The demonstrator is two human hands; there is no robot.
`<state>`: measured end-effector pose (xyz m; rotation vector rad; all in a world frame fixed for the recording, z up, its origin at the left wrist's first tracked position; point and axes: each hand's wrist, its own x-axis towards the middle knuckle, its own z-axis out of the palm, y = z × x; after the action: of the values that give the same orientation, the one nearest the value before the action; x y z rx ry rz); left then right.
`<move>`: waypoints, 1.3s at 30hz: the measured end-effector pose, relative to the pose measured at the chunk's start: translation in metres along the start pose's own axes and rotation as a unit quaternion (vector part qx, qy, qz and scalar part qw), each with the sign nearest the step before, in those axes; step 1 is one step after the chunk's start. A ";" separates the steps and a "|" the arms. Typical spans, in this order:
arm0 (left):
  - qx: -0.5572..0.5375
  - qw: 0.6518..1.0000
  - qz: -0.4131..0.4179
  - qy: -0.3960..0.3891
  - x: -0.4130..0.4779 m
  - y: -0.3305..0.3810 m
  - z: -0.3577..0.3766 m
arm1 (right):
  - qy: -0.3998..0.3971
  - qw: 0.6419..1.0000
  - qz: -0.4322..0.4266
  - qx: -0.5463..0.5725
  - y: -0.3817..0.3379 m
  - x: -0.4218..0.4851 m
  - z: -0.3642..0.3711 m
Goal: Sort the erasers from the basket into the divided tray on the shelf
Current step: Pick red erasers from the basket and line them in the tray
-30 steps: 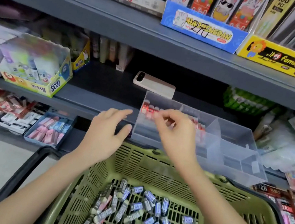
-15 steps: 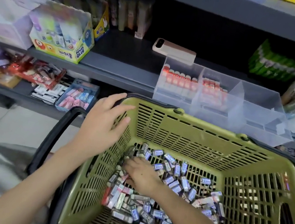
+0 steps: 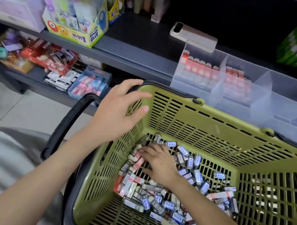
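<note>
A: What changed?
B: The right hand (image 3: 158,163) has left the tray (image 3: 283,99) for the basket (image 3: 222,113), fingers spread on the erasers (image 3: 156,202), nothing pinched. The left hand (image 3: 117,115) rests slack on its rim — another pick likely starts.

The right hand (image 3: 158,163) has its fingertips sunk among the erasers (image 3: 178,201), so whether they pinch one cannot be told, and the pieces under its palm are hidden. Print on the sleeves around the grip is too small to read. Beyond the grip, the divided tray (image 3: 282,107) is cut off by the right edge. Nearer than the grip, the basket (image 3: 219,128) runs off the bottom edge.
</note>
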<state>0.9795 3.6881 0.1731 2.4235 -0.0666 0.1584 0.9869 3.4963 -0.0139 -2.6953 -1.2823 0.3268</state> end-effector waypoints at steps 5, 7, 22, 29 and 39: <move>0.007 1.000 0.000 -0.002 0.000 0.001 0.000 | 0.003 0.998 -0.012 -0.062 0.002 0.016 -0.001; 0.008 1.000 0.001 -0.003 0.000 0.000 0.000 | 0.024 0.996 -0.022 -0.082 0.002 0.013 0.001; -0.272 0.943 -0.179 -0.067 -0.048 0.035 0.031 | 0.241 0.783 0.194 0.540 -0.047 -0.042 -0.088; -0.449 0.853 -0.265 0.005 -0.047 0.037 0.044 | 0.189 0.747 0.137 0.622 -0.060 -0.034 -0.088; -0.646 0.743 -0.170 -0.055 -0.043 0.004 0.000 | -0.204 0.928 0.239 0.201 -0.068 0.002 -0.008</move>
<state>0.9367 3.6856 0.1696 0.9971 0.1696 -0.1707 0.9396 3.5403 0.0082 -2.6020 -0.5041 1.1186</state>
